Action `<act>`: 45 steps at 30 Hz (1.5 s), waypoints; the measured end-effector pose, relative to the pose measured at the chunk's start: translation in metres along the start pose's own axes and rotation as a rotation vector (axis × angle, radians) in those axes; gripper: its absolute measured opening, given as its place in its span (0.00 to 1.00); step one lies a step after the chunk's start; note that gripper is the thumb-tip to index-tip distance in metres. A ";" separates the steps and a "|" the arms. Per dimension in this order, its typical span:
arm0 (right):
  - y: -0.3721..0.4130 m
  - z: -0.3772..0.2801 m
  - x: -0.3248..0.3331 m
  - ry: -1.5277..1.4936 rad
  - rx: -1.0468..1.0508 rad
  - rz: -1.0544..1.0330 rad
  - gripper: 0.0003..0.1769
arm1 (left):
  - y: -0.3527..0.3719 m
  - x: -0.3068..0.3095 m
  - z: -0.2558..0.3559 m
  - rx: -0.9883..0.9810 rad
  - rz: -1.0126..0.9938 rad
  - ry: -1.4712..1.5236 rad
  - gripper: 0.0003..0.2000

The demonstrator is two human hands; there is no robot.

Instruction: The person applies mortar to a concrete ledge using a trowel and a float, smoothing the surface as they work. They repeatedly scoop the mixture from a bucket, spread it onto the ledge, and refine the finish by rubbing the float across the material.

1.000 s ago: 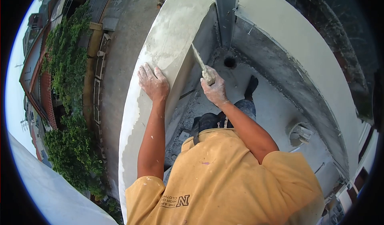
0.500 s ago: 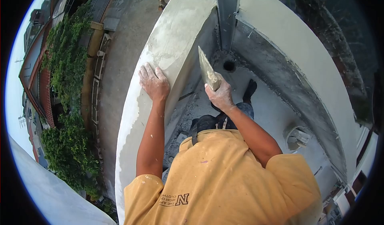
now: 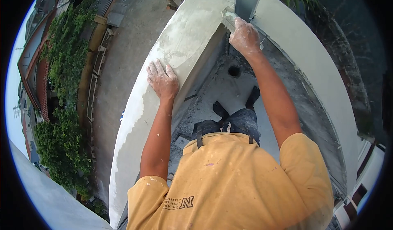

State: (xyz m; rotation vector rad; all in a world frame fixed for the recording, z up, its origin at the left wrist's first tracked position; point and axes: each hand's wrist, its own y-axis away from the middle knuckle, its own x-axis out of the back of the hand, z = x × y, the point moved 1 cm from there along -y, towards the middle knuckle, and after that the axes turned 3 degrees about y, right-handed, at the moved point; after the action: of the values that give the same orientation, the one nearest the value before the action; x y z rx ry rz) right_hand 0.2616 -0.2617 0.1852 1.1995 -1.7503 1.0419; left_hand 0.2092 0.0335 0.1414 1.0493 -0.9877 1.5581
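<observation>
My left hand lies flat on the plastered top of the curved wall, fingers spread and dusted with white. Stretched forward, my right hand is closed round a plaster-smeared trowel. The trowel's blade is at the inner edge of the wall top, beside the grey metal post; my fingers hide its handle. A wet-looking grey coat covers much of the wall top, with a ragged border against the whiter outer strip.
A second curved wall runs off to the right of the post. Below me is a dusty floor with a round drain hole and my feet. Beyond the outer edge, the ground drops to a paved lane with trees.
My right hand has moved forward with the trowel, from above the floor to the wall's edge by the post. The left hand stays flat on the wall. My view has shifted slightly.
</observation>
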 end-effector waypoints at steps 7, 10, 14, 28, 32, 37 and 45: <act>0.058 -0.045 -0.007 0.205 0.211 -0.098 0.12 | -0.001 -0.004 -0.003 -0.023 0.036 -0.002 0.28; 0.099 -0.076 -0.002 0.229 0.317 -0.053 0.13 | -0.001 -0.005 -0.003 -0.023 0.037 -0.009 0.28; 0.115 -0.088 0.021 -0.090 0.328 -0.218 0.17 | -0.001 -0.005 -0.003 -0.025 0.025 0.000 0.28; 0.114 -0.037 -0.060 -1.036 -0.181 0.158 0.25 | -0.001 -0.003 0.002 -0.009 -0.005 -0.029 0.28; 0.201 -0.060 -0.053 -1.200 -0.136 -0.206 0.24 | -0.001 -0.001 0.003 -0.028 -0.025 -0.041 0.28; 0.165 -0.030 -0.053 -1.197 -0.262 -0.058 0.24 | 0.000 -0.002 0.003 -0.015 -0.030 -0.034 0.28; 0.158 0.003 0.045 -1.160 -0.192 -0.355 0.24 | 0.001 0.001 0.003 -0.034 -0.033 -0.031 0.28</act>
State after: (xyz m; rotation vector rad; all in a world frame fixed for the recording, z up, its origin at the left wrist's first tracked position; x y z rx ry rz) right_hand 0.0987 -0.2440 0.1921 2.0914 -2.2116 -0.1432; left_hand 0.2084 0.0313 0.1434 1.0644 -1.0101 1.4977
